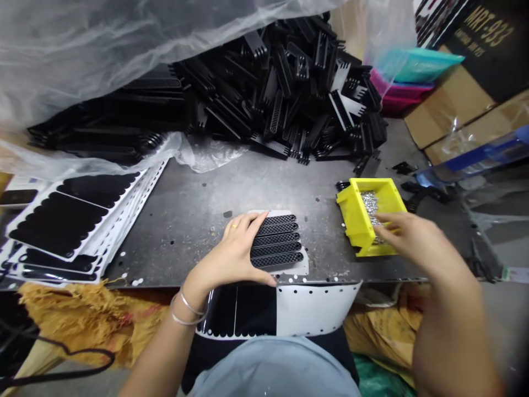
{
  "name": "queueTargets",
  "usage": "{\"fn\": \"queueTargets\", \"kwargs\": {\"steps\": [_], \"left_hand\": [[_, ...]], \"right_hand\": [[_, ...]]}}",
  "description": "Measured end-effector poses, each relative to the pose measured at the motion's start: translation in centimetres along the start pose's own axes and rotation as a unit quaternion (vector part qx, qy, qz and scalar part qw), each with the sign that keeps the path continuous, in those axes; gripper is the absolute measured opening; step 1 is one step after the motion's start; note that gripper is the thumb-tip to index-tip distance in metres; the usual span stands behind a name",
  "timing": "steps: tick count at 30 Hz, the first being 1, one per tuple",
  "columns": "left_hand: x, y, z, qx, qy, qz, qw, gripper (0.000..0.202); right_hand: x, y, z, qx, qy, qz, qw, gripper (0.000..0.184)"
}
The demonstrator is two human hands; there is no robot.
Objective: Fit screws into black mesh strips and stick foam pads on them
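Observation:
A row of several narrow black plastic pieces (278, 241) with textured faces and rounded ends lies side by side near the table's front edge, on a white sheet. My left hand (237, 248) is curved around their left ends, fingers at the far side and thumb at the near side. To the right stands a yellow bin (356, 220) with many small silvery metal parts (369, 203) in it. My right hand (407, 234) reaches over its right side, fingers bent together down among the parts. Whatever the fingertips hold is hidden.
Behind lies a big heap of black pronged plastic pieces (285, 82) under clear plastic sheeting (103, 49). Stacked sheets of black stickers (61, 220) lie left. Another sticker sheet (318, 309) rests on my lap. Cardboard boxes (450, 110) and a blue tube-like object (475, 157) are at right.

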State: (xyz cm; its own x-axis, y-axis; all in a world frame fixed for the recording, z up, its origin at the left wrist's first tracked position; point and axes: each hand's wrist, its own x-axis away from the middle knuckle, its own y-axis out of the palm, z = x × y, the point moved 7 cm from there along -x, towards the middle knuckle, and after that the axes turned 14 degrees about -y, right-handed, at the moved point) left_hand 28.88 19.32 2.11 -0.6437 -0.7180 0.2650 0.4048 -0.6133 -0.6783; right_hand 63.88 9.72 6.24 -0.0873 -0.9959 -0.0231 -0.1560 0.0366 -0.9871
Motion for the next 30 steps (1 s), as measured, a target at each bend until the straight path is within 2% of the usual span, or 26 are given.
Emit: {"fn": "queueTargets", "kwargs": {"steps": [2,4,6,8,11,15,17,22,26,28,30], "left_hand": [[0.1,0.3,0.5,-0.059,0.014,0.03,0.998,0.126],[0.1,0.6,0.9,-0.092,0.026,0.055,0.994,0.117],[0.3,0.7,1.1,-0.102,0.033,0.069,0.992,0.114],[0.7,0.7,1.2,-0.105,0.032,0.086,0.99,0.115],[1.4,0.6,1.1,-0.111,0.02,0.128,0.985,0.117],[2.0,1.0,0.4,-0.104,0.006,0.17,0.98,0.12],[1.9,1.3,0.1,-0.1,0.004,0.171,0.98,0.122],[2.1,1.3,-0.2,-0.085,0.011,0.177,0.98,0.122],[3.6,0.6,-1.0,-0.062,0.0,0.193,0.979,0.116],[4.3,0.4,-1.4,-0.044,-0.008,0.189,0.981,0.115],[4.5,0.6,-1.5,-0.031,-0.014,0.178,0.983,0.117]], "right_hand": [[0.2,2.4,1.3,-0.01,-0.034,-0.075,0.997,0.036],[-0.3,4.0,1.1,-0.007,-0.064,-0.077,0.995,0.035],[-0.8,4.7,0.5,-0.002,-0.081,-0.06,0.995,0.02],[-1.1,4.9,0.1,-0.023,-0.102,-0.052,0.993,0.012],[-0.8,4.5,0.7,-0.074,-0.128,-0.036,0.988,0.02],[-0.2,4.6,1.0,-0.121,-0.174,-0.079,0.974,0.019],[-0.5,4.6,0.6,-0.109,-0.167,-0.093,0.976,0.019],[-2.0,4.7,-0.4,-0.091,-0.098,-0.093,0.987,0.013],[-2.3,3.4,1.5,-0.125,-0.042,-0.076,0.988,0.009],[-2.3,1.4,2.3,-0.143,-0.013,-0.008,0.99,0.006],[-2.4,-1.1,1.1,-0.162,-0.023,0.082,0.983,0.005]]}}
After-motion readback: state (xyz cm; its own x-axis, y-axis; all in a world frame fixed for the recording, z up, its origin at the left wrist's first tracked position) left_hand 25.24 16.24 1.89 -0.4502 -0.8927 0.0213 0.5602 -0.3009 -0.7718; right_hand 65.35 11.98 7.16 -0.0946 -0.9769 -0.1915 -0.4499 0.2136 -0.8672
